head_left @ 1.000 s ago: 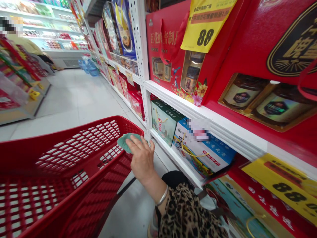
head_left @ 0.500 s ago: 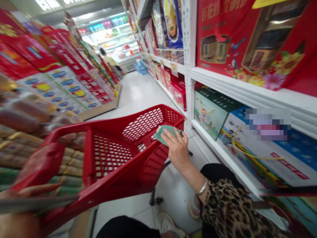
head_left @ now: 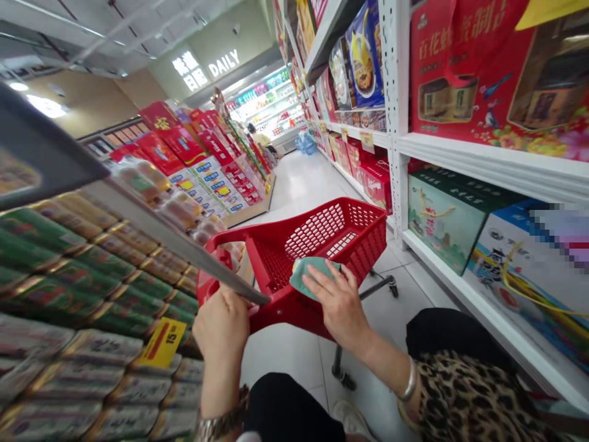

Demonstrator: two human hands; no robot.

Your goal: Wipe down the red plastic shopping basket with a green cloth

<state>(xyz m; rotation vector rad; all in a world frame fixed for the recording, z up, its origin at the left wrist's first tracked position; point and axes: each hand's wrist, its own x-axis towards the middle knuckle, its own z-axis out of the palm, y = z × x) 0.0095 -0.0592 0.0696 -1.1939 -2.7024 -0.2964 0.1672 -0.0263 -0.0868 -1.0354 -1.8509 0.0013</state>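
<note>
1. A supermarket aisle runs ahead over a white tile floor (head_left: 299, 184), with white metal shelving (head_left: 396, 123) along the right side.
2. The shelving's lower shelf carries a green gift box (head_left: 444, 224) beside a blue gift box (head_left: 515, 276). A red gift bag (head_left: 478, 73) stands on the shelf above.
3. On the left, stacked tins (head_left: 105, 276) fill the display in rows, with a yellow price tag (head_left: 162, 342) among them.
4. The wheeled red basket (head_left: 350, 212) stands on the floor between the two displays.
5. The right hand (head_left: 340, 304), fingers spread and partly curved, presses a green cloth (head_left: 313, 276) against the basket's inside wall, so the cloth sits at the basket's near side.
6. The left hand (head_left: 221, 334) is closed around the lower end of a long grey-edged panel (head_left: 161, 230), just beside the basket. What the panel is, I cannot tell.
7. Compared with the earlier frame, the view has swung left and up, bringing the tins and left hand clearly into sight. The cloth remains under the right hand.
</note>
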